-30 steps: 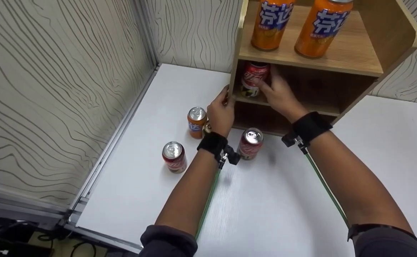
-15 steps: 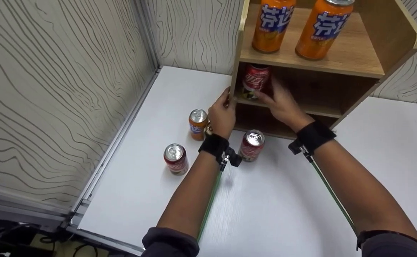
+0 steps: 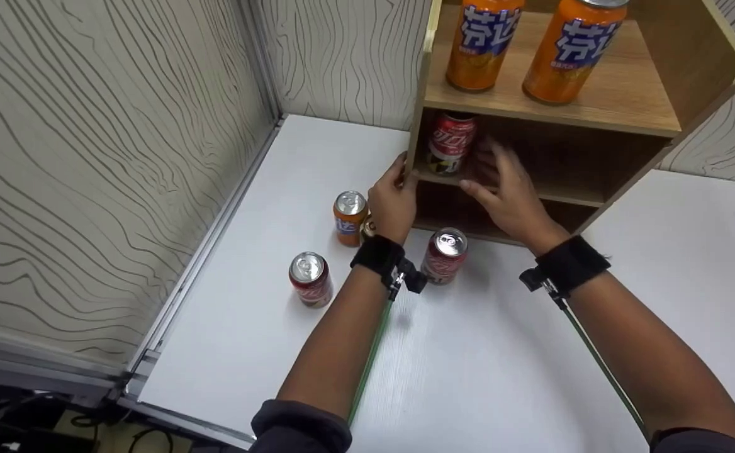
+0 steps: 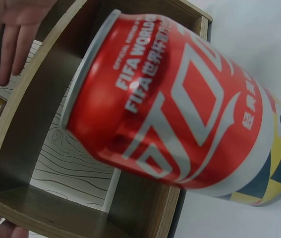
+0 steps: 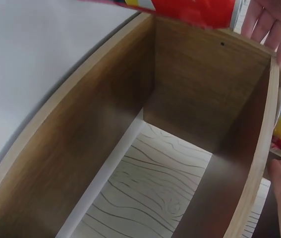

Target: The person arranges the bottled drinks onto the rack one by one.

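A red cola can stands upright on the middle shelf of a small wooden shelf unit, close to its left side panel. My right hand is just right of that can, fingers spread and apart from it. With my left hand I grip the front edge of the left side panel; some of its fingers are hidden behind the panel. Below, on the white table, a second cola can stands in front of the unit; it fills much of the left wrist view as a red can.
Two orange soda cans, a left one and a right one, stand on the upper shelf. Left of my left forearm are a small orange can and another cola can. A gold-topped can is partly hidden by my left hand.
My right hand has let go of the cola can on the middle shelf and moved right, its fingers opening. The can stays on the shelf. My left hand holds the panel as before.
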Available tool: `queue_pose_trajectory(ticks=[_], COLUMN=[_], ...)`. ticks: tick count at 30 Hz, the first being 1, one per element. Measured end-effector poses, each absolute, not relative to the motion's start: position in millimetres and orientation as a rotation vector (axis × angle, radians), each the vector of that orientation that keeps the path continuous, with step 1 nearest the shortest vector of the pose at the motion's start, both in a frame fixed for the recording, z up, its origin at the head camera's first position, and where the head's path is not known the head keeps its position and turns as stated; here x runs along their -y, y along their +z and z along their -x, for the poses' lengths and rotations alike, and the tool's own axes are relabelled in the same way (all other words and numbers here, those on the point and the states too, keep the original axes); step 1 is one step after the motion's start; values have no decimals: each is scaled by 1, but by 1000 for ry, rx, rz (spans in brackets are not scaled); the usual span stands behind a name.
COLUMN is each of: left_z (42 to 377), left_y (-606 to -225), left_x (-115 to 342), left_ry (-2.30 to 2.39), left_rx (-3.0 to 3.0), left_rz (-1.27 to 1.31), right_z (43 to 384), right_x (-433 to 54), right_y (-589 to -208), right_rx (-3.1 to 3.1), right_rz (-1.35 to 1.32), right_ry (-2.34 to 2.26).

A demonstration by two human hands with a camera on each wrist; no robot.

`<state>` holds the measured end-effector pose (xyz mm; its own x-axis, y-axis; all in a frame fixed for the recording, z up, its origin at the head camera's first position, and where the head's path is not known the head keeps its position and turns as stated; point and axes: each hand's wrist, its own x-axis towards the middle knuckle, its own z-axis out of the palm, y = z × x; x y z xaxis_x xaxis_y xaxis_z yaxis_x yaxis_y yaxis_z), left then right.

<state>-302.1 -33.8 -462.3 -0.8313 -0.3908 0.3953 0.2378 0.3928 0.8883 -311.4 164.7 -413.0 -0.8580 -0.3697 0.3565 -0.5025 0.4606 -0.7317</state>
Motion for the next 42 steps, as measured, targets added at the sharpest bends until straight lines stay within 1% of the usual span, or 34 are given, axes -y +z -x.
queue_pose_trajectory(ticks=[7,15,23,42], left_z=[302,302,300,301], left_y=[-461,-462,-461,-463], left_x=[32,33,35,35], left_ry=[-1473,-1469,-1467,-1447], left_rx=[2096,2099,2084,2090], left_rz=[-127,-136,-117,-127], right_z=[294,276,269,252], right_x=[-167,-165,-165,-161], right_y=[-420,-439,-453,-492], right_rx=[2473,2409,2425,2615], right_rz=[-841,-914,-945,-871], right_ry=[1354,1278,1233,1048])
